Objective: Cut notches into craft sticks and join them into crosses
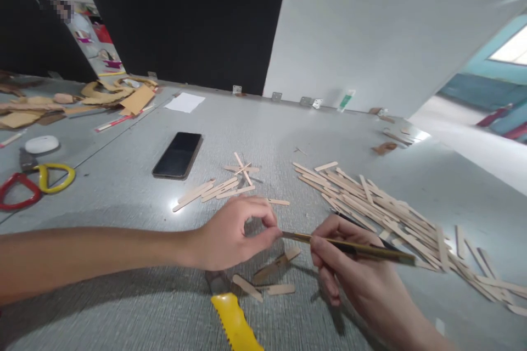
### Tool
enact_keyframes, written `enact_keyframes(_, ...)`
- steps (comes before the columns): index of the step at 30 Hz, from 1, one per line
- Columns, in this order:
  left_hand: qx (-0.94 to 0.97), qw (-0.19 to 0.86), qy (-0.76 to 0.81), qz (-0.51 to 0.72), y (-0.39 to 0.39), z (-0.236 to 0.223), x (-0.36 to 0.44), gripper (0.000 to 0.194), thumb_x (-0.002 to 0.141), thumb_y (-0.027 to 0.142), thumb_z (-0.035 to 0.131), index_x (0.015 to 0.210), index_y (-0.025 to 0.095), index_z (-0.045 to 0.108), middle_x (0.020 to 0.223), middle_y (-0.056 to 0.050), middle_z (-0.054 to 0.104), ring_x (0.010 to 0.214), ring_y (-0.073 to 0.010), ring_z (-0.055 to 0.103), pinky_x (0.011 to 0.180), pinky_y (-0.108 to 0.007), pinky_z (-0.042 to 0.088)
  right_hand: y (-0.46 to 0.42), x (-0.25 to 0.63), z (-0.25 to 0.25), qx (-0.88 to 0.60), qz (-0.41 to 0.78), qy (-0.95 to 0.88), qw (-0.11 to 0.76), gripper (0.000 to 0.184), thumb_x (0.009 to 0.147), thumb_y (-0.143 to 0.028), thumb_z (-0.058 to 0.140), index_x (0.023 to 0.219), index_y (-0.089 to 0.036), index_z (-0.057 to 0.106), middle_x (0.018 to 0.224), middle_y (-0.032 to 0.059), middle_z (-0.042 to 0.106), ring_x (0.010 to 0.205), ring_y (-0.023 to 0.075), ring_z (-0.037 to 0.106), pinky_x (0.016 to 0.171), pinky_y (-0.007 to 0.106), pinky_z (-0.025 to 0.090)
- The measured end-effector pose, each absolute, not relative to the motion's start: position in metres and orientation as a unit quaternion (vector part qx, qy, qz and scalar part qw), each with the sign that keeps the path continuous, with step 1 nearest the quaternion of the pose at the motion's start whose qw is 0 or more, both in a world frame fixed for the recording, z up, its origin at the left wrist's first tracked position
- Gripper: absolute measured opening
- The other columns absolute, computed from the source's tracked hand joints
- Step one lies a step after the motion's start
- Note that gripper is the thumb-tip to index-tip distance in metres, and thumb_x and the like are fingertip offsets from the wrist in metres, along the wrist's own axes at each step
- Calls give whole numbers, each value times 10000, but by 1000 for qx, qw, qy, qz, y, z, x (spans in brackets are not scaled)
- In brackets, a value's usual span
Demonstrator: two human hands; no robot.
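My right hand (pixel 349 263) grips a slim black-and-gold stick (pixel 370 250), shaped like a pencil or a thin brush, with its narrow end to the left. The thumb and forefinger of my left hand (pixel 239 227) pinch together at that narrow end; whether they hold anything else is hidden. Below them, cut pieces of wooden craft stick (pixel 281 289) and a darker joined piece (pixel 276 266) lie on the table. A yellow-handled utility knife (pixel 236 321) is nearer to me. Beyond my left hand are several craft sticks (pixel 220 188) and a star of crossed sticks (pixel 243 169).
A large pile of craft sticks (pixel 382 208) spreads at right. A phone (pixel 178 155), red-and-yellow-handled scissors (pixel 56 177), a white mouse (pixel 41 144) and cardboard scraps (pixel 138 100) lie to the left. White paper (pixel 185 102) lies near the upright panels (pixel 329 27). A person stands far left.
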State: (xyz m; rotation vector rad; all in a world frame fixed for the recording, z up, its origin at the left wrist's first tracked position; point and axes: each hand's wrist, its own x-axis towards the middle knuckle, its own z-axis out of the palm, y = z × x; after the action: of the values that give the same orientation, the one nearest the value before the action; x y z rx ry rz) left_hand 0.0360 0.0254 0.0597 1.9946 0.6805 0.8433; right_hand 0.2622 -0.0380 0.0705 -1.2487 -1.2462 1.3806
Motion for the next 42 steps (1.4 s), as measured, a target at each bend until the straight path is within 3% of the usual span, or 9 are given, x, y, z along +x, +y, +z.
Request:
enact_keyframes(5, 766, 454, 300, 343, 28, 53, 33, 202, 1015, 274, 601, 853, 175, 670, 886, -21, 698, 840, -164, 639, 694, -270, 453, -31, 263, 64, -510, 530, -436, 518, 310, 865, -425, 866, 785, -164, 719, 635, -14, 660, 420, 52, 516, 376, 142, 434)
enact_keyframes(8, 730, 479, 326, 362, 29, 46, 33, 243, 1090, 365, 473, 1081, 190, 641, 965, -32, 702, 832, -161, 639, 614, -253, 438, -29, 265, 58, -526, 500, -446, 524, 379, 903, -493, 815, 750, -159, 727, 623, 10, 679, 444, 81, 576, 427, 173, 492)
enact_keyframes(11, 714, 497, 331, 366, 30, 41, 33, 265, 1115, 363, 411, 1200, 200, 602, 1010, -38, 715, 894, -169, 661, 673, -265, 474, -28, 267, 53, -555, 486, -459, 495, 485, 935, -588, 742, 724, -151, 722, 540, 19, 662, 446, 104, 607, 447, 184, 498)
enact_keyframes(18, 756, 495, 289, 316, 27, 47, 36, 283, 1069, 375, 547, 1151, 207, 759, 1042, -56, 753, 915, -196, 677, 733, -299, 470, -32, 261, 51, -544, 520, -462, 469, 502, 919, -629, 736, 760, -156, 690, 517, 18, 665, 426, 114, 604, 422, 187, 460)
enact_keyframes(24, 722, 509, 320, 344, 29, 43, 35, 379, 1122, 446, 407, 1314, 214, 637, 1002, -49, 732, 897, -193, 652, 750, -311, 473, -33, 258, 43, -535, 523, -453, 484, 406, 871, -534, 837, 781, -172, 675, 510, -39, 604, 404, 86, 540, 409, 183, 455)
enact_keyframes(27, 697, 518, 348, 353, 30, 41, 35, 366, 1130, 453, 373, 1257, 208, 613, 955, -39, 717, 808, -174, 617, 698, -299, 453, -32, 261, 38, -541, 518, -436, 499, 451, 919, -565, 775, 735, -166, 670, 523, -26, 602, 401, 79, 530, 398, 178, 461)
enact_keyframes(33, 686, 532, 358, 344, 30, 42, 35, 329, 1126, 443, 386, 1219, 226, 616, 933, -22, 710, 724, -154, 565, 638, -282, 426, -33, 258, 38, -546, 522, -398, 520, 516, 861, -650, 786, 710, -176, 650, 536, -31, 575, 380, 80, 479, 353, 199, 480)
enact_keyframes(42, 699, 519, 353, 342, 32, 39, 34, 323, 1124, 422, 391, 1184, 227, 642, 951, -32, 716, 835, -186, 630, 726, -316, 453, -35, 251, 46, -552, 518, -362, 543, 580, 816, -744, 756, 705, -189, 630, 584, -10, 610, 383, 100, 505, 331, 222, 485)
